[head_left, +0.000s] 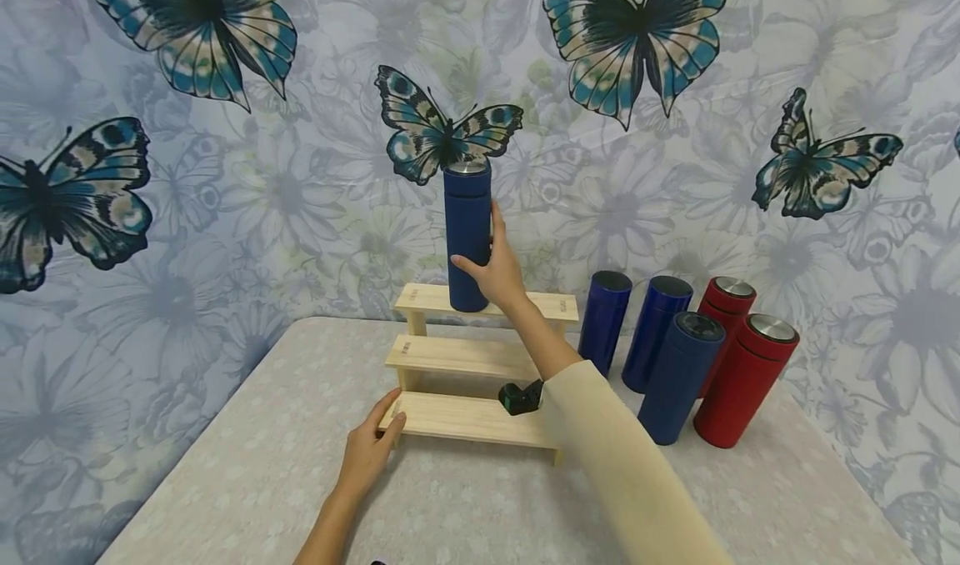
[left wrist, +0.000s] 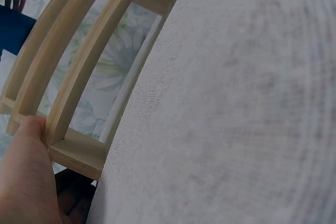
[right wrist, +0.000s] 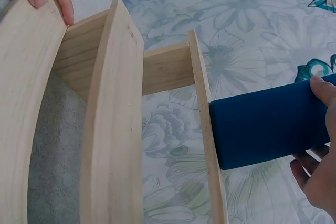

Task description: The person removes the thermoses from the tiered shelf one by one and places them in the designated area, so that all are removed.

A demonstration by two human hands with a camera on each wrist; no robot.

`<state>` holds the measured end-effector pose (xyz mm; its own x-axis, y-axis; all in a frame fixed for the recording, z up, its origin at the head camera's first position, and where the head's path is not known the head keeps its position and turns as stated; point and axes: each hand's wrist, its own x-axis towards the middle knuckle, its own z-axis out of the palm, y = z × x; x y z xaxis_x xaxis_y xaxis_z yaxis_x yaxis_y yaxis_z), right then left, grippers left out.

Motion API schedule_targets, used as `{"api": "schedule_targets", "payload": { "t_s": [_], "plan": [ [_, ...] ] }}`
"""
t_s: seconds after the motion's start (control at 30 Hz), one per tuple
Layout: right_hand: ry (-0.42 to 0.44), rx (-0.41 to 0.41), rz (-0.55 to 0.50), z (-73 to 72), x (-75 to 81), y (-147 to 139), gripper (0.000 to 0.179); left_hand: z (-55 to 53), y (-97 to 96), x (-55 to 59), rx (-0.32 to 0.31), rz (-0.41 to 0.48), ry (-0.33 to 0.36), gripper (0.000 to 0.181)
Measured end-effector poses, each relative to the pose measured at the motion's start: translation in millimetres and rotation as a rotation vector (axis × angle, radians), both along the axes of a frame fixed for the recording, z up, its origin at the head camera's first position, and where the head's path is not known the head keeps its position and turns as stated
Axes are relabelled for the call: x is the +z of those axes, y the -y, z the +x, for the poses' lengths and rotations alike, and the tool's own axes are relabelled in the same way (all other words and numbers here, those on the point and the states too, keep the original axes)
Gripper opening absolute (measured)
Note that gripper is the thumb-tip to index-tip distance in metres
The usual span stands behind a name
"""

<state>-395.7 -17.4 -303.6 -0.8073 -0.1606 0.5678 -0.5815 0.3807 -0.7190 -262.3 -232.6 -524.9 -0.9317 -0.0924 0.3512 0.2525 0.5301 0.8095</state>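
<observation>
A matte blue thermos bottle [head_left: 467,232] with a silver-topped lid stands upright on the top step of a three-tier wooden rack [head_left: 465,419]. My right hand [head_left: 501,275] holds it from the right side, thumb across the front. In the right wrist view the base of the bottle [right wrist: 268,124] meets the top board, and the right hand [right wrist: 321,182] is partly cut off by the frame. At the rack's lowest step, my left hand [head_left: 367,448] grips the left end. The left wrist view shows that hand [left wrist: 26,177] against the rack's end [left wrist: 79,156].
Right of the rack stand two glossy dark blue bottles [head_left: 604,323], a matte blue bottle [head_left: 678,386] and two red bottles [head_left: 742,386]. A pale patterned cloth [head_left: 247,465] covers the table. Behind it hangs a butterfly-print backdrop [head_left: 300,240].
</observation>
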Motion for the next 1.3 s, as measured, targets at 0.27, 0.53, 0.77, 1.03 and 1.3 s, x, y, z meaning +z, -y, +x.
{"api": "schedule_targets", "payload": {
  "t_s": [0.27, 0.53, 0.77, 1.03, 1.3],
  "plan": [
    [-0.114, -0.035, -0.031, 39.8, -13.5, -22, 0.099, 0.9, -1.3, 1.0, 0.021, -0.010, 0.017, 0.045],
    [-0.311, -0.080, -0.033, 80.1, -45.4, -64, 0.102, 0.3, -1.3, -0.6, 0.025, -0.013, -0.009, 0.045],
    [-0.432, -0.128, -0.121, 106.2, -67.2, -113, 0.105, 2.1, -1.2, -2.4, 0.015, 0.005, 0.016, 0.045],
    [-0.378, -0.326, -0.135, 122.0, -93.3, -168, 0.105, 1.8, -2.1, -0.2, 0.013, 0.013, 0.019, 0.045],
    [-0.258, -0.375, -0.122, 116.7, -128.9, -187, 0.105, 2.0, -3.7, 0.5, 0.017, 0.026, 0.052, 0.046]
  ]
}}
